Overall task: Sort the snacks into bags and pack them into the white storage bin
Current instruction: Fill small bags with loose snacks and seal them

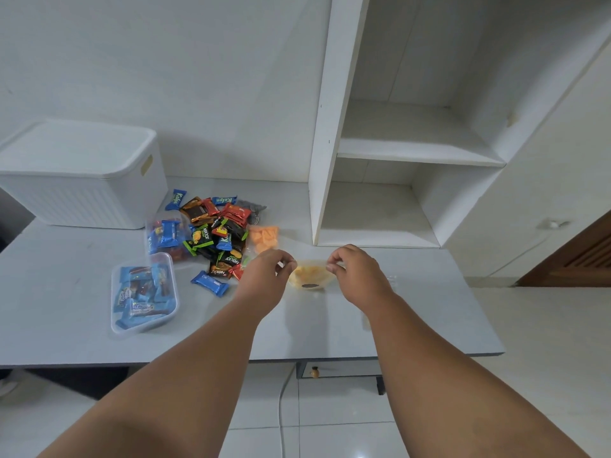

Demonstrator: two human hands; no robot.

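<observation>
The grey tabletop (413, 319) carries everything. A white shelving unit (410, 153) stands on its far right corner. The white storage bin (82, 193) sits at the far left corner with its lid on. A loose pile of wrapped snacks (221, 229), blue, red, black and green, lies mid-table towards the far edge, just right of the bin. Near the left edge, closer to the front, a clear plastic tub (176, 294) holds light-blue wrapped bars. Between the tub and the bin a clear bag of blue snacks (167, 236) rests against the pile.

The left hand (264, 276) and right hand (357, 269) are near the tabletop's middle, each with thumb and forefinger closed in a pinch on one top corner of a small clear bag (310, 276). The bag holds yellow-orange snacks and something dark at its bottom. A pack of orange snacks (263, 238) lies just behind the left hand, at the pile's right edge. A single blue bar (210, 283) lies apart, between the tub and the left hand.
</observation>
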